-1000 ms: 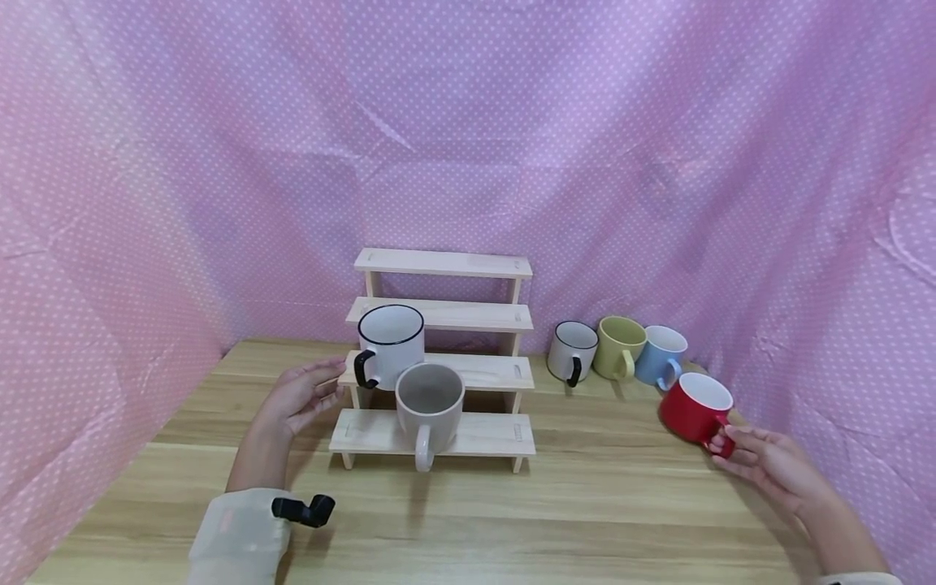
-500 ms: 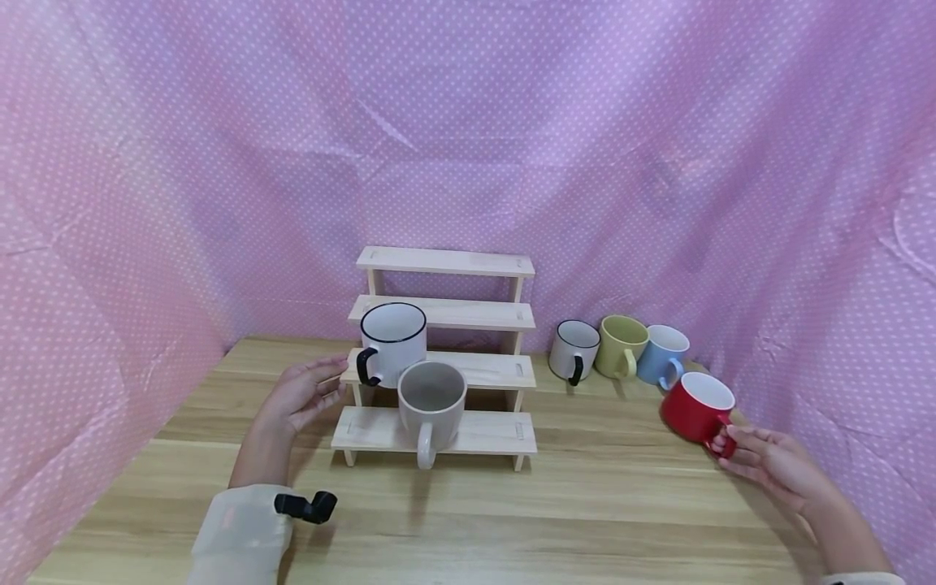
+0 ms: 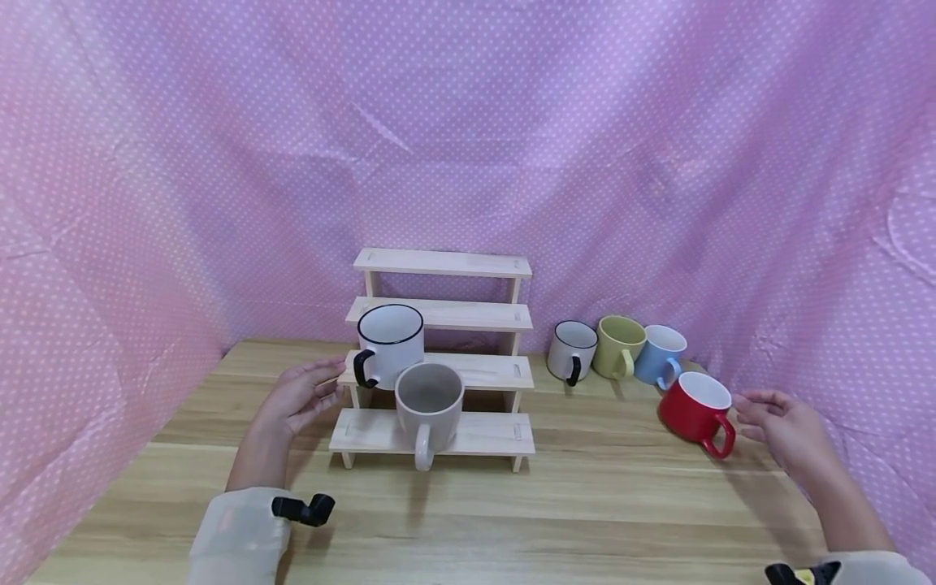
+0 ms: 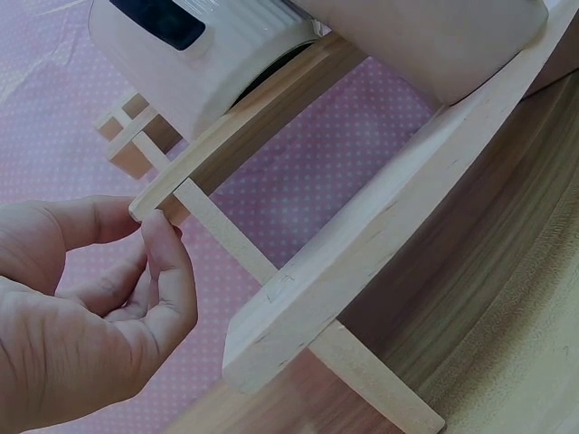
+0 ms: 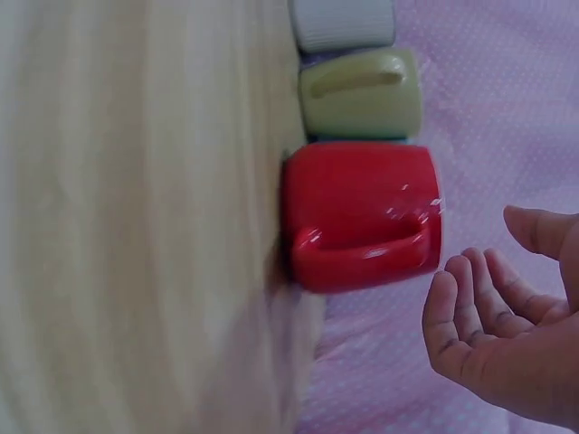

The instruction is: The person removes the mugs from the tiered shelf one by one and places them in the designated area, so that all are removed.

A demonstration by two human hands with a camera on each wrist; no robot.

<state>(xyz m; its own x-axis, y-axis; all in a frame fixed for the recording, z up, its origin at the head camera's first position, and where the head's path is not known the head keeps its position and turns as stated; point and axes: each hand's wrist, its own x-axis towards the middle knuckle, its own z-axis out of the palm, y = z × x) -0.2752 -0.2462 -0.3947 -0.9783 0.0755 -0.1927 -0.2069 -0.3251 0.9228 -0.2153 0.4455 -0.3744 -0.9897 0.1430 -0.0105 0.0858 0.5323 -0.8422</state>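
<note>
The thumb and a finger of my left hand (image 4: 99, 307) pinch the left end of the second-lowest board of the wooden step rack (image 3: 478, 371). On that board stands a white mug (image 3: 398, 349) with a black rim and black handle. A grey mug (image 3: 430, 406) sits on the lowest board, handle toward me. At the right, a red mug (image 3: 691, 410) with a white inside stands on the table, its handle turned right. My right hand (image 3: 786, 431) is beside the red mug; the right wrist view shows it with loosely bent fingers, apart from the handle and holding nothing.
Behind the red mug, along the cloth, stand a small white mug (image 3: 572, 353) with a black handle, a yellow-green mug (image 3: 620, 345) and a light blue mug (image 3: 658, 357). A pink dotted cloth (image 3: 453, 146) hangs around the wooden table (image 3: 556, 520).
My right hand has let go of the red mug's handle and drawn back a little, up and to the right. The mug stays where it was. My left hand holds its place.
</note>
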